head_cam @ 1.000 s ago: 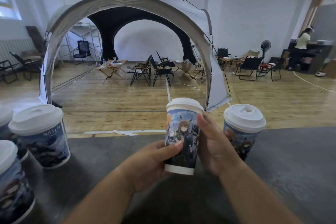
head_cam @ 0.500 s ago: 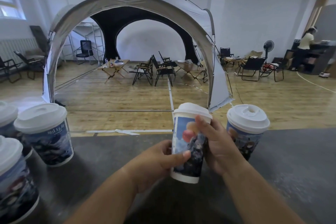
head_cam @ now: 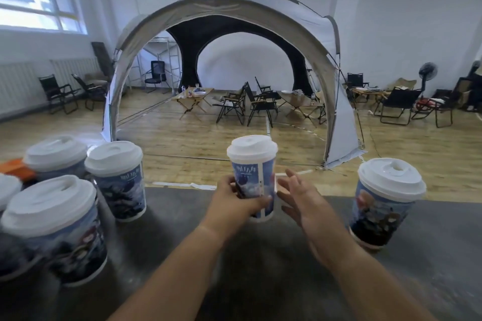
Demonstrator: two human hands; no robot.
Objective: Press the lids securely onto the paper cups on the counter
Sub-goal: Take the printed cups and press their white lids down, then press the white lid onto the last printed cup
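A printed paper cup [head_cam: 254, 180] with a white lid [head_cam: 251, 147] stands near the far edge of the dark counter [head_cam: 260, 268]. My left hand [head_cam: 236, 199] grips its lower body, fingers curled round the front. Just to the right of the cup my right hand [head_cam: 302, 198] hovers with its fingers spread, apart from the cup. Another lidded cup [head_cam: 383, 206] stands to the right. Several lidded cups sit at the left, among them a near one [head_cam: 56, 229] and one further back [head_cam: 118, 180].
An orange object [head_cam: 15, 168] lies behind the left cups. Beyond the counter's far edge is a wooden floor with a large arched tent [head_cam: 227, 8], folding chairs and small tables. Bare counter lies between the left cups and my arms.
My right hand has let go of the cup and opened beside it. The left hand still holds the cup, which has turned. The camera has swung, bringing more cups into view at the left.
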